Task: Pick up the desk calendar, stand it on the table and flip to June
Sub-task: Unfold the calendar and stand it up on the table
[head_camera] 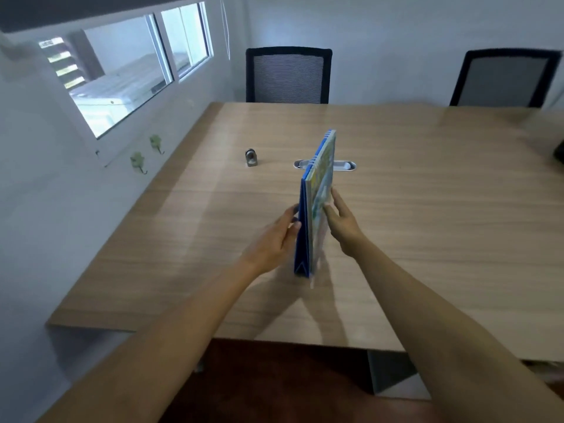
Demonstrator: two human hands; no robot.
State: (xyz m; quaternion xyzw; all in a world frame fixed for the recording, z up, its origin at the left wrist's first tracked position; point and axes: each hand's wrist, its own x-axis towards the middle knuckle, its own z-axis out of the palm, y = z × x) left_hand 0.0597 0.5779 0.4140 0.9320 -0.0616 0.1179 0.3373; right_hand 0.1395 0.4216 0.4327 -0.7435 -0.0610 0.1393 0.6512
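Observation:
The desk calendar [317, 190] is seen edge-on, upright in the middle of the wooden table [427, 224]. It has a blue card stand on its left side and colourful pages on its right, with a spiral binding at the far top end. My left hand [271, 239] presses on the blue stand side, thumb and fingers against it. On the page side, my right hand [340, 218] lies flat with its fingers spread. The calendar is gripped between both hands. I cannot tell whether its near lower end touches the table.
A small metal object [251, 157] stands on the table to the calendar's far left. An oval cable grommet [345, 165] lies just behind the calendar. Two mesh office chairs [288, 75] [503, 77] stand at the far edge. A wall with a window [122, 71] runs along the left.

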